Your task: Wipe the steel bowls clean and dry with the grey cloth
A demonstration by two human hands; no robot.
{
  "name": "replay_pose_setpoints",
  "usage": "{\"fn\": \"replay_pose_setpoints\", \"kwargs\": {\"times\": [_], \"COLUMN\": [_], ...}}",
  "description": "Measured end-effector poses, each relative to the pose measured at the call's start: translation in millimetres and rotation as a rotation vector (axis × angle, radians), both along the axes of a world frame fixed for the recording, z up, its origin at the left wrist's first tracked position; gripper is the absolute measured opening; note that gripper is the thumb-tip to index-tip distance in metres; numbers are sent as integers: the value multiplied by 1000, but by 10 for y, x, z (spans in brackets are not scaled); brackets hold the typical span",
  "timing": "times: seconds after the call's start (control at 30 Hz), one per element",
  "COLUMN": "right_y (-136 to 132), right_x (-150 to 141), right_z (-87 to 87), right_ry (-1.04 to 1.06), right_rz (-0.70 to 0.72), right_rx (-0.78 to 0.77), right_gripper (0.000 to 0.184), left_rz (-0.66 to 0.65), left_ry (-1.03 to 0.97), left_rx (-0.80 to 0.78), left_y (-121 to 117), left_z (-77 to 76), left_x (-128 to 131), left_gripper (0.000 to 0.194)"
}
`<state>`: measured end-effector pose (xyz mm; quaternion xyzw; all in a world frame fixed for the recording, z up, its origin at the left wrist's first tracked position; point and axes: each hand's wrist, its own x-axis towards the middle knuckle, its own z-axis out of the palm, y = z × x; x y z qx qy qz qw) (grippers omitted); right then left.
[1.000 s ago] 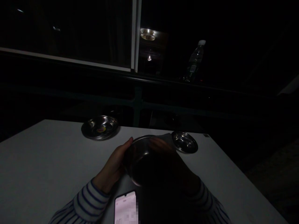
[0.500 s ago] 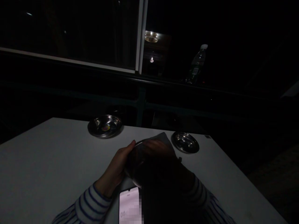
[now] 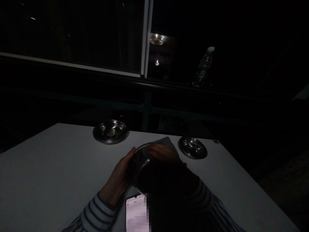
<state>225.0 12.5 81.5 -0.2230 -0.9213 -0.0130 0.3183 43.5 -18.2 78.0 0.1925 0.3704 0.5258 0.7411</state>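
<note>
My left hand [image 3: 118,177] grips the left side of a round metal dish [image 3: 142,164], thumb on its upper rim. The dish is tilted on edge above the table, its right part lost in shadow. My right hand [image 3: 164,154] lies over the upper right of the dish, fingers dim and blurred. A flat grey piece that looks like a cloth [image 3: 166,140] sticks out behind these fingers and seems held with them. Directly below the dish is a lit phone [image 3: 136,212], partly covered by a pixelated patch.
On the white table [image 3: 60,167], a stack of metal dishes [image 3: 110,132] stands at back left. Another metal dish [image 3: 192,147] sits near the right edge. Beyond, a plastic bottle [image 3: 204,67] stands by the window frame [image 3: 145,38]. The surroundings are very dark.
The held dish has turned slightly, showing more of its rim and shiny surface. Both hands and the grey cloth have shifted a little left relative to the table.
</note>
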Motion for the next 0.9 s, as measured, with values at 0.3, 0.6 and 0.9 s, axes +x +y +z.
{"fn": "replay_pose_setpoints", "kwargs": {"times": [0.3,0.6,0.9], "right_y": [26,-157,-122], "right_x": [62,-141,100], "right_z": [-168,254,-195], "right_ry": [134,-67,275], "right_rz": [32,77,-61], "right_rx": [-17,-46,16], "right_gripper": [39,34,41], "left_rz": [65,-24,104], "left_ry": [-35,-42,-161], "left_rx": [-39,14,-17], "left_y": [-56,-69,-94], "left_z": [-19,-25,-33], "left_x": [-94,28,-52], "left_gripper": [20,18,23]}}
